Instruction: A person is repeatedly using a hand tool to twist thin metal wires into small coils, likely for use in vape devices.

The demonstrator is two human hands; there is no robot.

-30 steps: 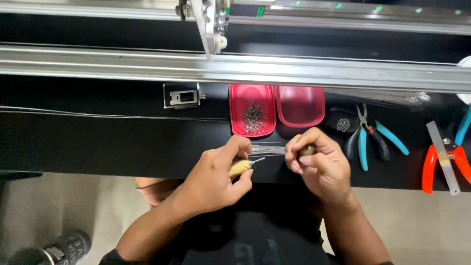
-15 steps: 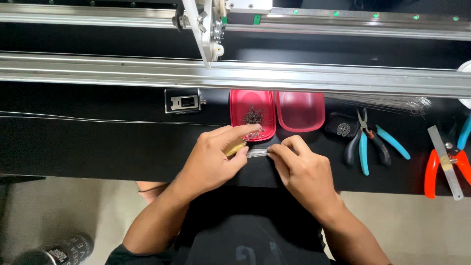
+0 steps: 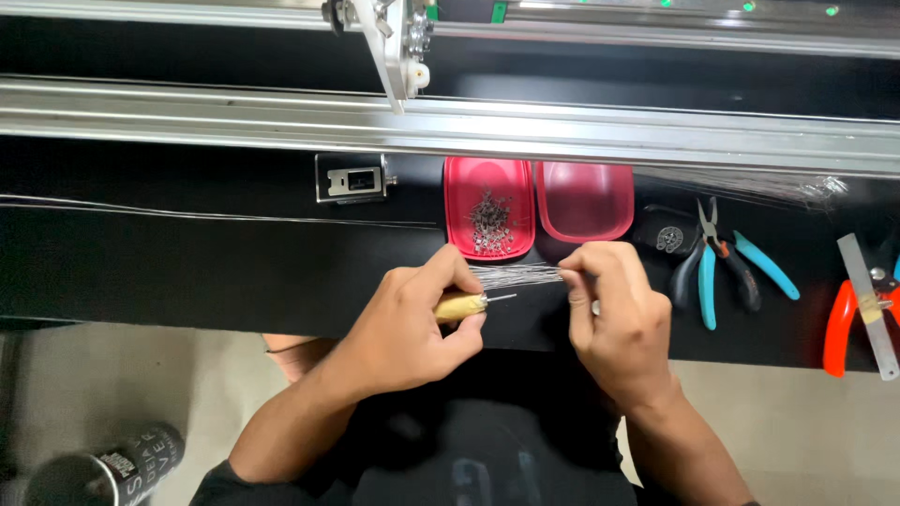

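l hand (image 3: 412, 323) grips wood-handled awl (image 3: 464, 305); r hand (image 3: 614, 314) pinches thin wire bundle (image 3: 516, 274).

At twelve o'clock of the hands, two red trays (image 3: 490, 183) and an aluminium rail (image 3: 187, 112) bar the way. At three o'clock lie blue-handled pliers (image 3: 712, 272). At nine o'clock the black bench (image 3: 187, 272) looks bare, though glare may hide fine wire.

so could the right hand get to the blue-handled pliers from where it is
Probably yes. The blue-handled pliers lie in the open on the black bench just beside the right hand, nothing between them. But its fingers pinch a bundle of thin wires, so it would have to let go first.
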